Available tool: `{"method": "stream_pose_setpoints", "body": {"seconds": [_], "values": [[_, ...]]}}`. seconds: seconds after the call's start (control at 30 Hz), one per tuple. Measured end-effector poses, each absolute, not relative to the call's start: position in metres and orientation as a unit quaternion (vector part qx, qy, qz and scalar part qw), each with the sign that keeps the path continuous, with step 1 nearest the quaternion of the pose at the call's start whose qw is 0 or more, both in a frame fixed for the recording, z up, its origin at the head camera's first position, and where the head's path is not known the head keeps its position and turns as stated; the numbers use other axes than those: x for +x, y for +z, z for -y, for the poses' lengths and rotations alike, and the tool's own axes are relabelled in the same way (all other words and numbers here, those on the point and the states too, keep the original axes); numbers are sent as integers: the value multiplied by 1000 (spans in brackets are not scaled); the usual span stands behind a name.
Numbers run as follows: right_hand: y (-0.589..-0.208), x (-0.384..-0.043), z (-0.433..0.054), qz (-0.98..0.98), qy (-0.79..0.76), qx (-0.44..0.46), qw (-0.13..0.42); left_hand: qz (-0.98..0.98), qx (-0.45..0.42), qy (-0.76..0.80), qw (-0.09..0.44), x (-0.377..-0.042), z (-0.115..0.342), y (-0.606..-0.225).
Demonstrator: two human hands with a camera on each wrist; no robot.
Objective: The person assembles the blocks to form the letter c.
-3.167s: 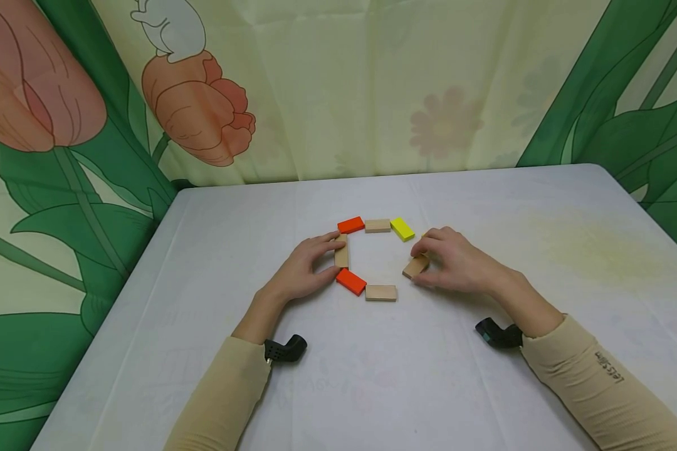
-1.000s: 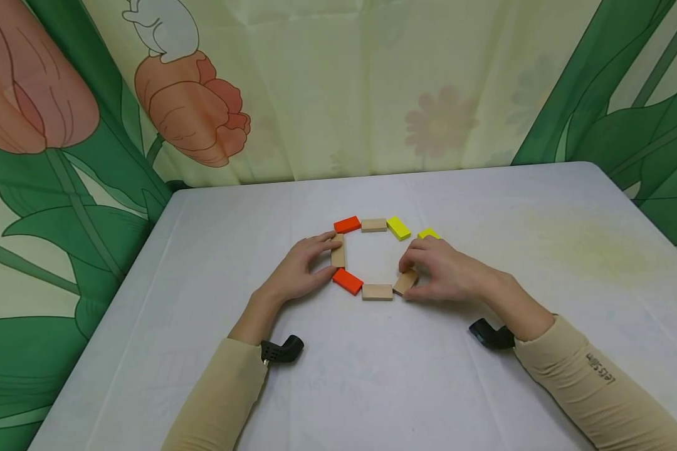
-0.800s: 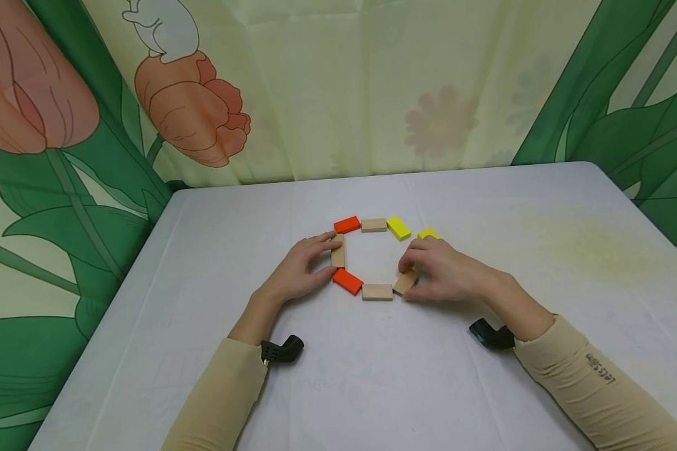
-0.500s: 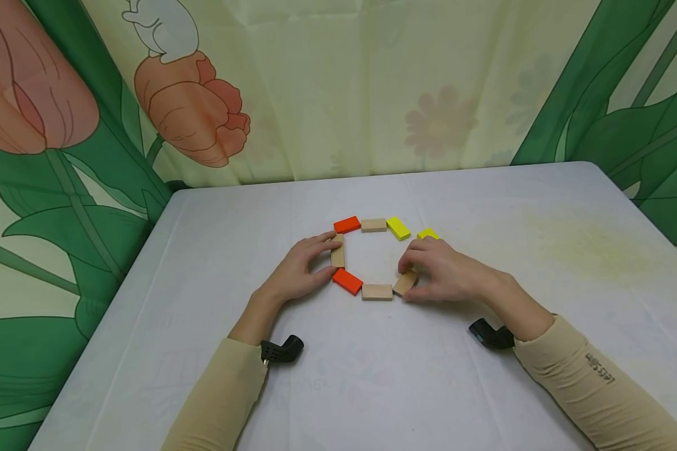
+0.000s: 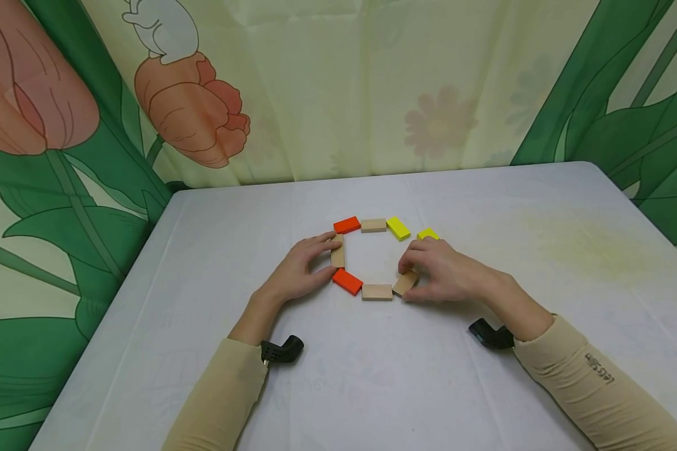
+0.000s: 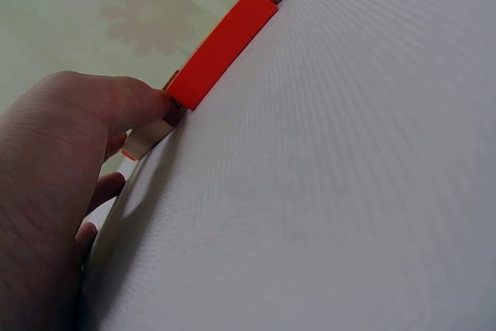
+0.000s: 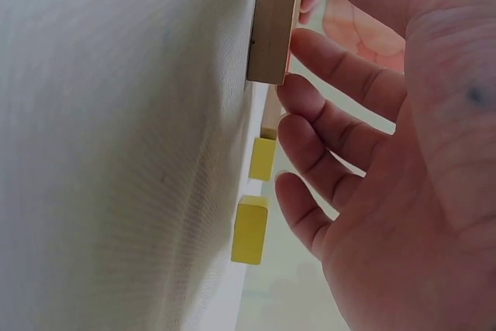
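Note:
Small flat wooden blocks form a ring with a gap at its right side in the head view. On the left, my left hand [image 5: 299,268] holds a plain upright-lying block [image 5: 337,255], fingers over its far end and thumb at its near end. That thumb also lies close against a red block [image 6: 221,48] in the left wrist view. My right hand [image 5: 450,270] holds another plain block [image 5: 404,283] between thumb and fingers. Its left corner meets the end of the front plain block [image 5: 377,292]. The other right fingers hang loosely curled in the right wrist view.
Along the far side lie a second red block [image 5: 346,225], a plain block [image 5: 373,225] and a yellow block [image 5: 398,228]. Another yellow block [image 5: 428,233] sits apart, beyond my right hand and partly hidden by it. A white cloth [image 5: 338,376] covers the table.
Compared with about three seconds ago, my right hand has brought its plain block left and nearer, against the front block. Over the last second nothing moves. My left hand has kept its place.

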State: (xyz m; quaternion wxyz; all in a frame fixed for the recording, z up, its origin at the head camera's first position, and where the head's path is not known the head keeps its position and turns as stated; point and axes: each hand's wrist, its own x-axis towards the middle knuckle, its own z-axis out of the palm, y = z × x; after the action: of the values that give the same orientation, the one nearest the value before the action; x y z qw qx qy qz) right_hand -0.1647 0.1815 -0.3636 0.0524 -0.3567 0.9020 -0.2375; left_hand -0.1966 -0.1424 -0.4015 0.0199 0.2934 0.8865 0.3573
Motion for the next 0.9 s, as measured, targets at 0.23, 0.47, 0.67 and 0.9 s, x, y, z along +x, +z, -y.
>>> {"method": "stream_pose_setpoints", "body": {"seconds": [0.23,0.47,0.67,0.9], "values": [[-363,-165,-181,-904,-234,-355,56,-889,290,354,22,-197,142,-402],[-363,-167,-183,-902,-246,-350,62,-890,288,353,21,-197,142,-402],[-362,-167,-186,-902,-263,-334,67,-888,291,355,20,-197,142,-401],[-362,-171,-189,-903,-266,-331,59,-890,291,351,20,-197,142,-401]]}}
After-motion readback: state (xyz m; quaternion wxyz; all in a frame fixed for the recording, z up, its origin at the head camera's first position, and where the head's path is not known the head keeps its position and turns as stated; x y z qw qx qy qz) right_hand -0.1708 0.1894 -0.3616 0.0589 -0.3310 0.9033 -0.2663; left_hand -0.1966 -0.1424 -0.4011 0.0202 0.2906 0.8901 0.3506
